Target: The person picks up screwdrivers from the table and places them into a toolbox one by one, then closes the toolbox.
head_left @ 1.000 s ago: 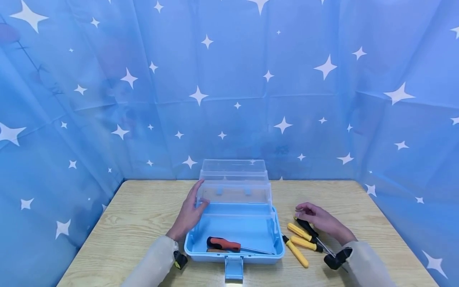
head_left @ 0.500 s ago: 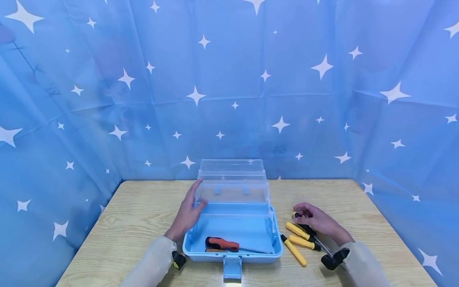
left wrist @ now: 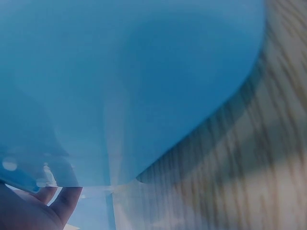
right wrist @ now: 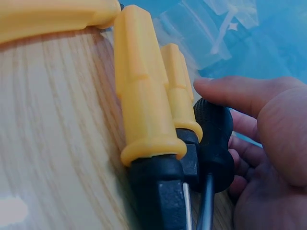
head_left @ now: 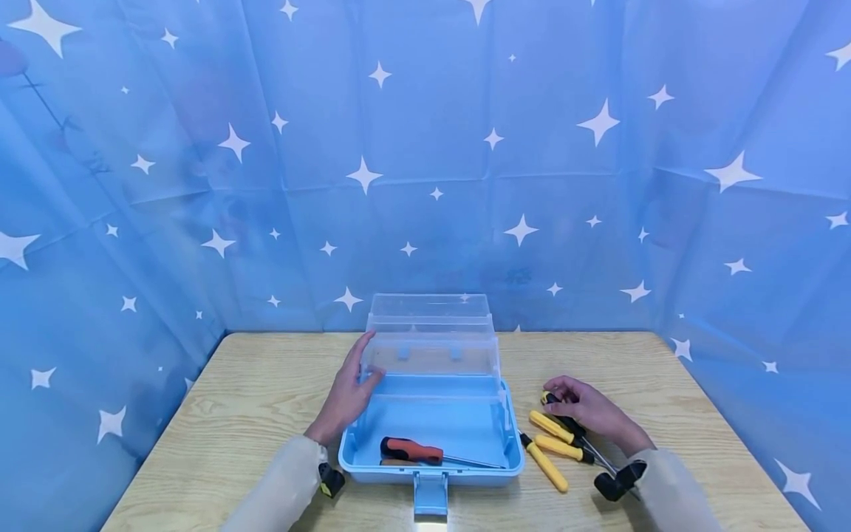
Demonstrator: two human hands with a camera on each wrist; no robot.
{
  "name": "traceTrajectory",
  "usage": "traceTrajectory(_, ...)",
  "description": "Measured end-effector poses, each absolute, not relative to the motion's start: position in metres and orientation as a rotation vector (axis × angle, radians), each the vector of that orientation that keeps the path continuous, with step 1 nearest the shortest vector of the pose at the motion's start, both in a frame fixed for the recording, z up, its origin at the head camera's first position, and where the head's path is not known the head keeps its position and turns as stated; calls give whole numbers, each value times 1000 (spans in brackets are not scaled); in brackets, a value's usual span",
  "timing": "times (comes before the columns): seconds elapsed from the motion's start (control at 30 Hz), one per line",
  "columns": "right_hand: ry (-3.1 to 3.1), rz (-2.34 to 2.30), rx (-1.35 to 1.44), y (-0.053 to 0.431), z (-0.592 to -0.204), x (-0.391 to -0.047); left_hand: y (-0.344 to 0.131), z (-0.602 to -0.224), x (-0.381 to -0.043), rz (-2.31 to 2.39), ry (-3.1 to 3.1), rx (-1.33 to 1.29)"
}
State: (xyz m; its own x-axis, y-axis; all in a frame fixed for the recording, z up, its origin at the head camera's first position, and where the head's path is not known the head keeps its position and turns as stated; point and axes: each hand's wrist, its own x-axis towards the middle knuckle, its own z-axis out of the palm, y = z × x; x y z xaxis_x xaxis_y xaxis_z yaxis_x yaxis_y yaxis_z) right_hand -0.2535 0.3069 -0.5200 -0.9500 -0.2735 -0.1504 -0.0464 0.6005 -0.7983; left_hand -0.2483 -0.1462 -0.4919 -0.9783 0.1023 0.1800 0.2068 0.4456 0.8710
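A light blue toolbox [head_left: 439, 414] stands with its clear lid [head_left: 432, 355] raised. My left hand [head_left: 349, 391] holds the lid's left side, thumb in front and fingers along the edge; the left wrist view shows only part of this hand [left wrist: 41, 208]. Inside the box lies a red and black screwdriver [head_left: 412, 451], partly covering a brownish handle [head_left: 399, 464]. To the right, my right hand [head_left: 595, 410] grips the black handle of a screwdriver [right wrist: 213, 139], thumb near its end and fingers curled behind. Its metal shaft [head_left: 601, 458] points toward my wrist.
Beside the gripped handle lie two yellow-handled tools [head_left: 552, 427] with black collars. Another yellow-handled tool [head_left: 548, 465] lies against the box's right side. The toolbox latch [head_left: 431, 493] hangs down in front. A starry blue curtain [head_left: 425, 185] closes off the wooden table's back [head_left: 266, 347].
My right hand has closed round the black handle, whose end has lifted slightly. My left hand and the toolbox keep their places; the head view has shifted a little.
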Motion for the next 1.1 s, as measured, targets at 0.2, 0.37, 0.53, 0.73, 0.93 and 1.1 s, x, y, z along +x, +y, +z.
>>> traceTrajectory(0.2, 2583, -1283, -269, 306, -521, -253, -147, -492, -249, -1580, -2589, -272)
traceTrajectory(0.37, 2578, -1317, -281, 307, -521, -252, -147, -490, -248, -1584, -2589, -272)
traceTrajectory(0.53, 2576, -1340, -301, 306, -520, -251, -147, -489, -248, -1581, -2581, -277)
traceTrajectory(0.73, 2587, -1337, -290, 306, -520, -251, -148, -491, -248, -1592, -2577, -279)
traceTrajectory(0.93, 2603, -1332, -290, 306, -521, -251, -147, -492, -248, -1584, -2588, -266)
traceTrajectory(1.1, 2598, -1347, -271, 304, -515, -248, -146, -491, -248, -1580, -2578, -273)
